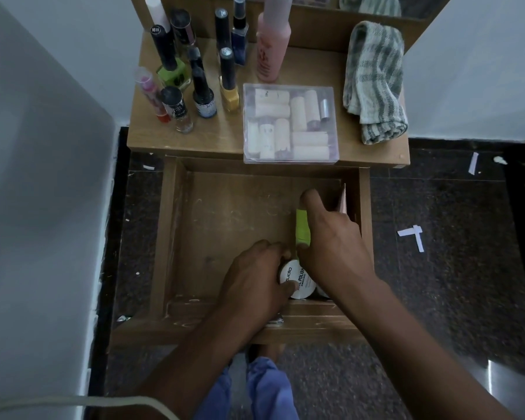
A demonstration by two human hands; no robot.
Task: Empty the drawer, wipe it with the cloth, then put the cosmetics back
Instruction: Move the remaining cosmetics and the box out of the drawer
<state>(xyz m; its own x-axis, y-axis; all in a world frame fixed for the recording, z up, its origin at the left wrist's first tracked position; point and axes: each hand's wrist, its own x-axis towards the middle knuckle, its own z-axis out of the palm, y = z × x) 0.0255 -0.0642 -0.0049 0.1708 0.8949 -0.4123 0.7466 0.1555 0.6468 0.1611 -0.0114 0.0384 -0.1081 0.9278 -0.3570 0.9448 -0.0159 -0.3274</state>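
Left hand point(252, 277): grasps white round tub point(297, 281), lid reading "NAIL POLISH", partly "…udio", at drawer point(170, 237) front-right corner. Right hand point(331, 237): fingers curled round green tube point(302, 227) by drawer right wall. Tabletop point(212, 140): polish bottles point(206, 98) at left; clear box point(290, 124) at front edge; striped cloth point(375, 83) at right edge.

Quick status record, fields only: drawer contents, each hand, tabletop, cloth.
drawer: open, mostly bare; white jars at the front right, a pink item against the right wall
left hand: grips a white jar
right hand: holds a green tube
tabletop: polish bottles, pink bottle, clear box
cloth: folded, on the tabletop at right, untouched
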